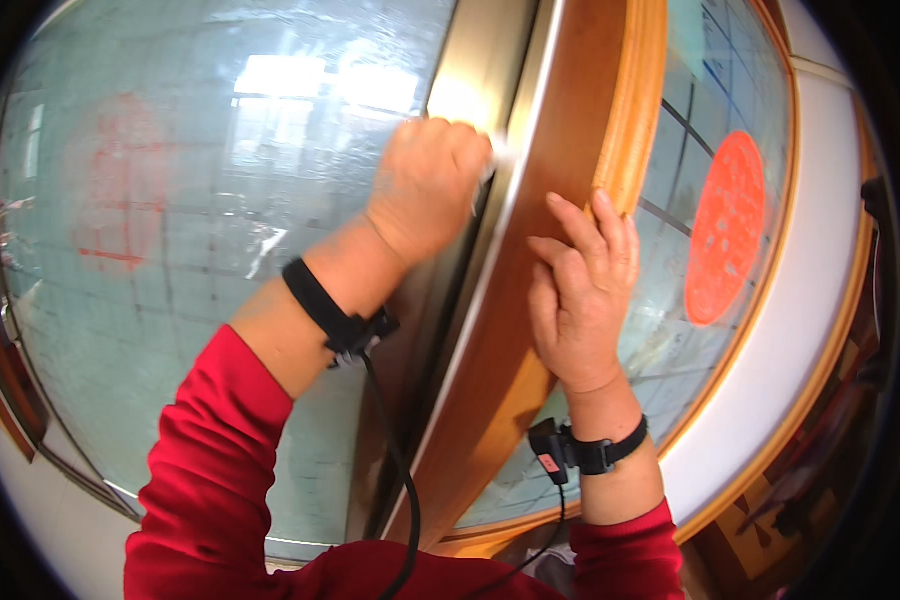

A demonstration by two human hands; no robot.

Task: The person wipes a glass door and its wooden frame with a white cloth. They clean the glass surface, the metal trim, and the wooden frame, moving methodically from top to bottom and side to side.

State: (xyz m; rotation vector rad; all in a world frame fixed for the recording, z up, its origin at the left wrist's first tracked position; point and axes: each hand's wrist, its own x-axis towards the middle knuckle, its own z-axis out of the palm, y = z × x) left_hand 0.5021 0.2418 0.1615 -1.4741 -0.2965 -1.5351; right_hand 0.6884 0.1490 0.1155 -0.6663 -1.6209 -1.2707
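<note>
My left hand (pixel 425 187) clenches a small white cloth-like wad (pixel 489 171), probably soft, light, best held bunched; right hand (pixel 587 295) loosely spread.

Glass panel (pixel 200 300) at nine o'clock: smooth, glossy. Metal frame (pixel 478 62) at twelve: shiny. Wooden frame (pixel 582 110) at one: smooth, varnished-looking. Sleeve (pixel 210 455) at eight: cloth, matt.

A person's left forearm (pixel 295 325) slants up and rightward to the left grip (pixel 430 185), curled into a fist with the knuckles uppermost. The right forearm (pixel 618 492) rises nearly upright through the wrist (pixel 596 398) to the right grip (pixel 588 305), fingers loosely bent and partly spread.
</note>
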